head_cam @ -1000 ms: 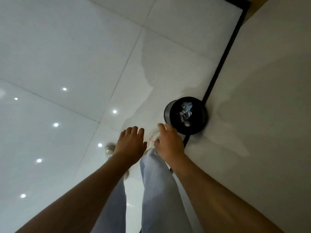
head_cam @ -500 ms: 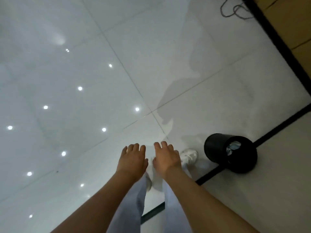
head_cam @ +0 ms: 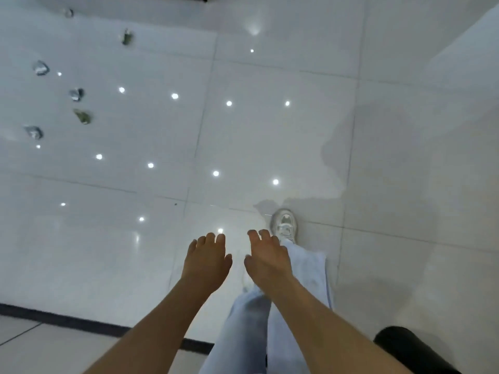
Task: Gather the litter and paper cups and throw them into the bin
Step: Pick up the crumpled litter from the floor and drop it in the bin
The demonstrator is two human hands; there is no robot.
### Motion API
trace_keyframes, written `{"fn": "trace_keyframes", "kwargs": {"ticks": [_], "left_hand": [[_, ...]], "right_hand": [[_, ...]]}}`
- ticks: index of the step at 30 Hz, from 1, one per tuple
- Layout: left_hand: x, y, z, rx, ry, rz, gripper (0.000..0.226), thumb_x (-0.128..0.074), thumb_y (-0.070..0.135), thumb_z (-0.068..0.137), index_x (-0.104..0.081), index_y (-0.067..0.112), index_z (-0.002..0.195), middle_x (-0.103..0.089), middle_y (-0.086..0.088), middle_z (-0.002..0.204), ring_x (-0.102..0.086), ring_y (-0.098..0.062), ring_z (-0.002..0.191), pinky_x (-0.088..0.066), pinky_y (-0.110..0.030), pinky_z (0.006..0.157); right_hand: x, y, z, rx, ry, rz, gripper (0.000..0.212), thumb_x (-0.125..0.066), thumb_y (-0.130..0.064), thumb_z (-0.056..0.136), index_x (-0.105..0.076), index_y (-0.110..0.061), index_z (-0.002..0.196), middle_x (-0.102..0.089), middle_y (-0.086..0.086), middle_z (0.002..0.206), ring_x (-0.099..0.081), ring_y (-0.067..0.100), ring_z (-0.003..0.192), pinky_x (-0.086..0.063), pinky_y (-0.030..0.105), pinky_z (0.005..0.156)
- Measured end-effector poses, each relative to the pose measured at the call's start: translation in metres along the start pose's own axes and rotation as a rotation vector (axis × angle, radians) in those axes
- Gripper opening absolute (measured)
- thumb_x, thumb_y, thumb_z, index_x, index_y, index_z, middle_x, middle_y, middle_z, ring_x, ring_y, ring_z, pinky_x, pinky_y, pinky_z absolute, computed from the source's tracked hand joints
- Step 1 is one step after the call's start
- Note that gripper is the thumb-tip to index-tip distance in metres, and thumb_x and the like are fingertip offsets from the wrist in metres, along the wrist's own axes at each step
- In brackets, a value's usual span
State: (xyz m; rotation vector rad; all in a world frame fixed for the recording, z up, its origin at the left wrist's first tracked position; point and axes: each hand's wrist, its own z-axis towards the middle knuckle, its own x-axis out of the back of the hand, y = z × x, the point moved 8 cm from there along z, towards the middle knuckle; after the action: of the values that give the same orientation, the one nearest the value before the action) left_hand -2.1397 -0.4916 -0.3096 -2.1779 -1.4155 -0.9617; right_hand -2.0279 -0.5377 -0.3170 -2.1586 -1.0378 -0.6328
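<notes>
White glossy floor (head_cam: 270,136) carries several crumpled litter pieces (head_cam: 40,68) far off at the upper left, none gathered yet. The left hand (head_cam: 206,263) and right hand (head_cam: 266,261) hang spread and empty. The black bin (head_cam: 410,349) stands at the lower right, well apart from the litter.

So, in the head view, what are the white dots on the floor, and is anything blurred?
Head view: the white dots are lamp reflections on the glossy floor, not litter; the litter pieces far left look smeared; a soft grey shadow lies right; wide-angle distortion bends the tile seams.
</notes>
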Motion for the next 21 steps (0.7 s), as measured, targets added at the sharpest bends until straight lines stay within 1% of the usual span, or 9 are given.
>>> {"fn": "trace_keyframes", "kwargs": {"ticks": [2, 5, 8, 12, 16, 19, 21], "left_hand": [[0.007, -0.025, 0.008, 0.054, -0.001, -0.061, 0.052, -0.036, 0.041, 0.098, -0.029, 0.015, 0.143, -0.043, -0.004, 0.139, -0.042, -0.022, 0.127, -0.03, -0.033, 0.109], [0.024, -0.063, 0.027, 0.121, 0.005, -0.142, 0.051, -0.036, 0.041, 0.098, -0.032, 0.015, 0.141, -0.044, -0.004, 0.138, -0.043, -0.022, 0.125, -0.031, -0.033, 0.108], [0.053, -0.099, 0.054, 0.183, 0.036, -0.216, 0.05, -0.036, 0.042, 0.098, -0.033, 0.015, 0.14, -0.045, -0.004, 0.136, -0.044, -0.021, 0.123, -0.033, -0.031, 0.105], [0.096, -0.146, 0.095, 0.267, 0.077, -0.315, 0.05, -0.039, 0.041, 0.097, -0.036, 0.014, 0.14, -0.049, -0.005, 0.132, -0.047, -0.021, 0.12, -0.036, -0.03, 0.102], [0.136, -0.191, 0.136, 0.329, 0.133, -0.411, 0.047, -0.042, 0.039, 0.097, -0.041, 0.013, 0.136, -0.052, -0.007, 0.129, -0.048, -0.024, 0.117, -0.039, -0.032, 0.098], [0.154, -0.229, 0.155, 0.371, 0.164, -0.5, 0.046, -0.044, 0.038, 0.096, -0.043, 0.011, 0.133, -0.053, -0.009, 0.126, -0.049, -0.025, 0.115, -0.04, -0.033, 0.095], [0.16, -0.257, 0.164, 0.402, 0.177, -0.542, 0.047, -0.045, 0.038, 0.096, -0.043, 0.012, 0.135, -0.053, -0.009, 0.127, -0.049, -0.025, 0.115, -0.04, -0.033, 0.095]], "right_hand": [[0.004, -0.021, 0.018, 0.047, -0.024, -0.072, 0.046, -0.045, -0.018, 0.093, -0.035, -0.02, 0.137, -0.046, 0.006, 0.134, -0.05, 0.025, 0.115, -0.045, 0.037, 0.089], [0.012, -0.055, 0.055, 0.087, -0.107, -0.135, 0.05, -0.045, -0.023, 0.095, -0.031, -0.022, 0.142, -0.04, 0.004, 0.142, -0.047, 0.024, 0.12, -0.043, 0.036, 0.092], [0.033, -0.089, 0.099, 0.134, -0.136, -0.194, 0.05, -0.045, -0.025, 0.094, -0.03, -0.022, 0.142, -0.038, 0.004, 0.141, -0.046, 0.024, 0.119, -0.042, 0.036, 0.09], [0.077, -0.139, 0.166, 0.198, -0.126, -0.263, 0.05, -0.049, -0.025, 0.094, -0.031, -0.021, 0.141, -0.04, 0.005, 0.141, -0.046, 0.024, 0.121, -0.044, 0.036, 0.094], [0.116, -0.188, 0.225, 0.27, -0.121, -0.359, 0.051, -0.051, -0.022, 0.093, -0.033, -0.021, 0.14, -0.042, 0.005, 0.137, -0.049, 0.024, 0.116, -0.044, 0.035, 0.092], [0.126, -0.223, 0.257, 0.315, -0.156, -0.435, 0.05, -0.052, -0.023, 0.093, -0.033, -0.019, 0.139, -0.042, 0.007, 0.135, -0.048, 0.026, 0.115, -0.043, 0.036, 0.09], [0.126, -0.247, 0.277, 0.305, -0.184, -0.468, 0.049, -0.051, -0.024, 0.094, -0.032, -0.019, 0.139, -0.04, 0.006, 0.136, -0.047, 0.025, 0.117, -0.043, 0.036, 0.09]]}}
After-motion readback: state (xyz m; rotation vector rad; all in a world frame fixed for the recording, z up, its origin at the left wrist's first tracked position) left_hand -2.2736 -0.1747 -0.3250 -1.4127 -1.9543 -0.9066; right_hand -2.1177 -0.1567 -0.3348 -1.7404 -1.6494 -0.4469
